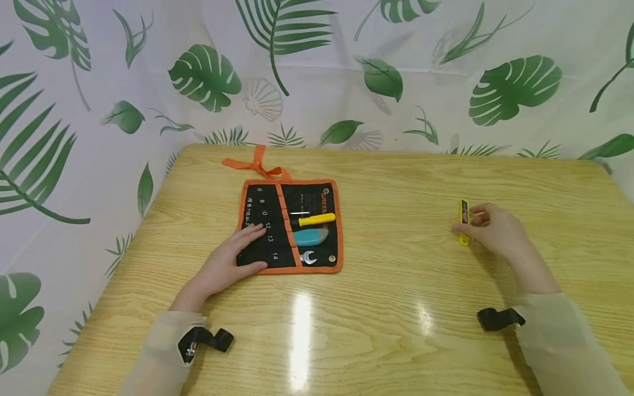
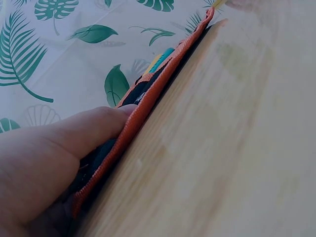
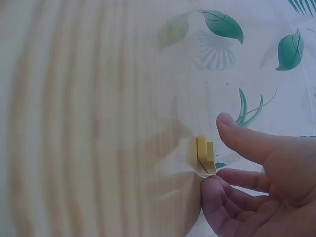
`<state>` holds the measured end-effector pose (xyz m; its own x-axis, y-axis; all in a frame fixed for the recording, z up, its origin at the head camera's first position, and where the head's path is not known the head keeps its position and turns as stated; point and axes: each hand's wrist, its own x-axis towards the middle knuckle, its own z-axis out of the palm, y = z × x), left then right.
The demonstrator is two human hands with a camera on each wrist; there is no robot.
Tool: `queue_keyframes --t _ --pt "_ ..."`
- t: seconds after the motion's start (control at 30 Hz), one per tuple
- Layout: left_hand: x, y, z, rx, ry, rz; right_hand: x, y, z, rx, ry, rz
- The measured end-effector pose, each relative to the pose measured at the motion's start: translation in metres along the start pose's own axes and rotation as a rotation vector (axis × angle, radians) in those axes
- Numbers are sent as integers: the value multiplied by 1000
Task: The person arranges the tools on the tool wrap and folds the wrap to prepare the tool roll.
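A black tool roll (image 1: 269, 242) with orange edging lies spread on the table. My left hand (image 1: 225, 264) rests on its near left part, fingers stretched over the printed numbers; the left wrist view shows the thumb (image 2: 94, 123) on top by the orange edge. Pockets hold a yellow-handled tool (image 1: 317, 220), a teal-handled tool (image 1: 311, 237) and a wrench (image 1: 309, 257), their lower parts hidden. On the right, a slim yellow plastic case (image 1: 463, 236) with a dark label lies on the table. My right hand (image 1: 500, 231) is around it, thumb raised apart from it, fingertips close beside it.
An orange tie ribbon (image 1: 257, 165) trails from the roll's far side toward the table's back edge. The wooden table (image 1: 386, 220) meets a leaf-print cloth (image 1: 317, 71) behind and on the left. Black camera mounts (image 1: 210, 339) sit on both wrists.
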<state>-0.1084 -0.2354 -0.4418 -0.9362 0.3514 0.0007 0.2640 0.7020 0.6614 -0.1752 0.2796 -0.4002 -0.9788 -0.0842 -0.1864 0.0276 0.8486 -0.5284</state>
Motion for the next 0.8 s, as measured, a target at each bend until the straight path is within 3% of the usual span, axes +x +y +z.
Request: queue_keyframes --t 0.8 --pt "1 -3 1 -2 7 19 2 -1 0 -60 3 -31"
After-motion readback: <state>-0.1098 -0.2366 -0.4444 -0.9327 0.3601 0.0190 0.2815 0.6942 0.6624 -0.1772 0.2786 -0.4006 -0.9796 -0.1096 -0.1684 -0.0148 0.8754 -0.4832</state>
